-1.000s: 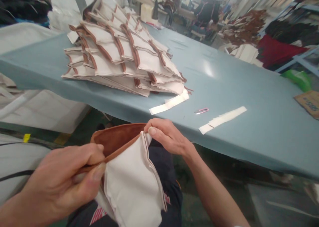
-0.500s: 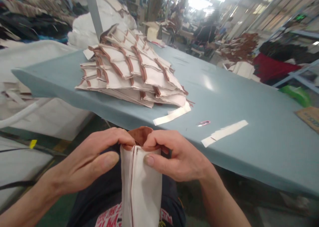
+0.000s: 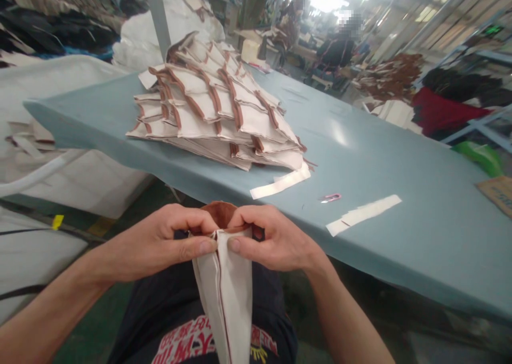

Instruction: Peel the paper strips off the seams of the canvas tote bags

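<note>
Between my hands hangs a sewn tube-shaped piece (image 3: 236,284), off-white outside with a reddish-brown inner side showing at its top opening. A seam with a dark line runs down its front. My left hand (image 3: 180,241) pinches the top edge just left of the seam, thumb outside and fingers over the rim. My right hand (image 3: 266,236) grips the same edge right of the seam in the same way. Beyond, on the blue-covered table (image 3: 360,161), lies a heaped stack of similar off-white pieces (image 3: 216,108) with brown edges.
Pink-handled thread snips (image 3: 331,197) and white strips (image 3: 364,215) lie near the table's front edge. Another white strip (image 3: 280,185) touches the stack. At left stands a white bin (image 3: 92,177) with scraps. People (image 3: 336,49) sit farther back.
My left thumb has come down onto the piece's outer face, so both hands now pinch beside the seam. The piece's lower part has narrowed and swung slightly right.
</note>
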The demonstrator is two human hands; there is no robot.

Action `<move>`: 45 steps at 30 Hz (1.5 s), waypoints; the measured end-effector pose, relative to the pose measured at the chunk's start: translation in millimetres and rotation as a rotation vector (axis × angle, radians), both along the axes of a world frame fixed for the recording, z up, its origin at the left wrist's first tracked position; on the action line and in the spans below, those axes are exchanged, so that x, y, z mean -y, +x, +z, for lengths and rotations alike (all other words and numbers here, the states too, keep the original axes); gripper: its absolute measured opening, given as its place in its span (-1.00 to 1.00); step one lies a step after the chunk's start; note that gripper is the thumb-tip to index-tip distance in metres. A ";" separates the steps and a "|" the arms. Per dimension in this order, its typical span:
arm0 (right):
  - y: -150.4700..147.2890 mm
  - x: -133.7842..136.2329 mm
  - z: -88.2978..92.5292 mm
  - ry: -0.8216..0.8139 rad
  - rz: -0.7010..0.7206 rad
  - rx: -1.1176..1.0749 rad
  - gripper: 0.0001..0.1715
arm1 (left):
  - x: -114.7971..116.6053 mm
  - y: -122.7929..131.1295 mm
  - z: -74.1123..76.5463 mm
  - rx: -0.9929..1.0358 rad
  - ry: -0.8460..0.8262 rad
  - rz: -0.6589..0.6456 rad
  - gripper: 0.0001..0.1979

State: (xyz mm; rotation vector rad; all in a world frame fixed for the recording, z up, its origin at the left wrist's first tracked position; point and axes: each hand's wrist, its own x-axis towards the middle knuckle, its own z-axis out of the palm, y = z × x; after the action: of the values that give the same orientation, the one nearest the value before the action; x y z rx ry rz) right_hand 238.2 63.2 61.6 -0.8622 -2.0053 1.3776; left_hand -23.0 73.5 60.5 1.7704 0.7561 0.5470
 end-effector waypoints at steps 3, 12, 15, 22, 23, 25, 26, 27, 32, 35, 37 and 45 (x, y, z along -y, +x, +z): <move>-2.5 -1.1 -7.2 -0.029 0.012 -0.023 -0.71 | 0.5 -1.2 -6.5 0.015 -0.053 0.006 -0.74; -10.3 7.7 2.6 -0.011 -0.014 -0.031 -0.53 | 14.0 10.8 2.7 -0.016 0.010 0.132 -0.74; -14.0 9.8 -1.1 -0.072 -0.006 -0.076 -0.44 | 17.7 2.7 1.0 -0.011 -0.041 0.059 -0.71; -15.9 8.4 -6.6 -0.178 0.070 -0.117 -0.48 | 21.8 -8.0 -5.4 -0.012 -0.043 0.054 -0.67; -16.0 8.1 -5.9 -0.187 0.072 -0.103 -0.49 | 22.4 -7.0 -4.6 -0.034 -0.045 0.062 -0.66; -16.7 7.6 -3.8 -0.195 0.073 -0.069 -0.52 | 23.8 -5.0 -2.0 -0.078 -0.040 0.085 -0.65; -17.4 7.3 -2.6 -0.192 0.073 -0.051 -0.55 | 24.7 -4.3 -0.6 -0.093 -0.028 0.097 -0.64; -18.2 7.2 -1.4 -0.186 0.075 -0.035 -0.58 | 25.7 -3.9 0.7 -0.106 -0.012 0.105 -0.64; -23.6 10.7 2.4 -0.077 0.021 0.061 -0.71 | 31.2 -5.2 1.4 -0.219 0.114 0.143 -0.63; -25.7 15.5 3.4 0.019 -0.059 0.146 -0.79 | 34.6 -6.1 -0.2 -0.273 0.192 0.159 -0.66; -25.8 18.4 4.1 0.064 -0.087 0.178 -0.83 | 36.0 -5.6 0.3 -0.276 0.253 0.165 -0.69; -27.9 26.3 4.8 0.200 -0.141 0.223 -0.89 | 31.1 2.7 12.3 -0.240 0.440 0.175 -0.75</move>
State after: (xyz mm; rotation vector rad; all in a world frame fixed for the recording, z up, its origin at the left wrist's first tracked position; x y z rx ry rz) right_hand 210.4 37.0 66.3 -1.0807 -2.1575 1.0214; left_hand -20.3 42.4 72.8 2.2172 1.0222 0.6616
